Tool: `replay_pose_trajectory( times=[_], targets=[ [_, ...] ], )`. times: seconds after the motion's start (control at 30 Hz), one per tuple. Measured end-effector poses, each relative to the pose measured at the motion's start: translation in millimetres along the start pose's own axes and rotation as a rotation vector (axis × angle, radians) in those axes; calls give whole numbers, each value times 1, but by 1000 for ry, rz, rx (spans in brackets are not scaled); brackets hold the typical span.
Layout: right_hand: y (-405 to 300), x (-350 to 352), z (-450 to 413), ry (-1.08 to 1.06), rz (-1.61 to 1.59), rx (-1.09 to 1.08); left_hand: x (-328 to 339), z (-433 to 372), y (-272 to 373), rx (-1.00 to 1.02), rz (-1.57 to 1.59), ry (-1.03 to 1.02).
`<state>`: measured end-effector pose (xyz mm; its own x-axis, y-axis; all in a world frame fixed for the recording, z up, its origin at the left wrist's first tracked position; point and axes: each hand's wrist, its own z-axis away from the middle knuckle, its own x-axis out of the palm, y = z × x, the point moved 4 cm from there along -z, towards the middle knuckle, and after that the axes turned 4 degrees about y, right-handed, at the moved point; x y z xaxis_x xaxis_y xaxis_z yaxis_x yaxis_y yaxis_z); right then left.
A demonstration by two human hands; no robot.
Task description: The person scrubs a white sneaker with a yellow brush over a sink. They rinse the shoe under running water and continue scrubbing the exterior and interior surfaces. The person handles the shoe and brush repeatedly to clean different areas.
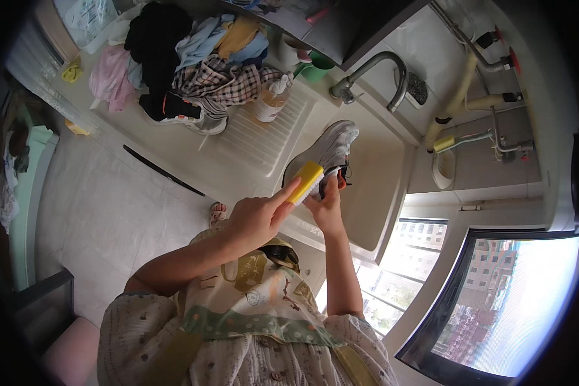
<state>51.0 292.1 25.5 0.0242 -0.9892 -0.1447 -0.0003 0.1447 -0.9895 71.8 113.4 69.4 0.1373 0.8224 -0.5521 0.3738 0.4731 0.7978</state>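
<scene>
My left hand (258, 219) grips a scrub brush (308, 181) with a yellow back and white bristles. The brush lies against the side of a grey-white sneaker (329, 144), near its heel. My right hand (325, 205) holds the sneaker by its heel and dark opening, where an orange-red patch shows. The toe points up and away, over the basin of a laundry sink (376, 193). Another sneaker (212, 116) rests on the counter left of the ribbed washboard (265, 140). A pump bottle (271, 101) of amber liquid stands on the washboard's far part.
Piled clothes (159, 43) cover the counter's far left. A curved metal faucet (379, 60) rises behind the basin, near a green cup (317, 67). Another brush (446, 143) rests by a wall soap dish (443, 169). Windows (482, 299) are at the right, and a dark cabinet (313, 24) hangs above.
</scene>
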Motion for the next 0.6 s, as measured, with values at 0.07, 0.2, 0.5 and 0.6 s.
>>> replay_pose_trajectory(
  times=[0.07,0.2,0.5,0.6],
  targets=[
    [-4,10,1,-10,68,-100,-1,-8,6,-13,3,17],
    [-9,19,7,-127,240,-172,-11,-48,9,-35,-49,69],
    [-17,14,14,-220,587,-335,-23,-56,13,41,-56,138],
    [-30,9,11,-140,426,-162,-20,-52,14,-16,-66,80]
  ],
)
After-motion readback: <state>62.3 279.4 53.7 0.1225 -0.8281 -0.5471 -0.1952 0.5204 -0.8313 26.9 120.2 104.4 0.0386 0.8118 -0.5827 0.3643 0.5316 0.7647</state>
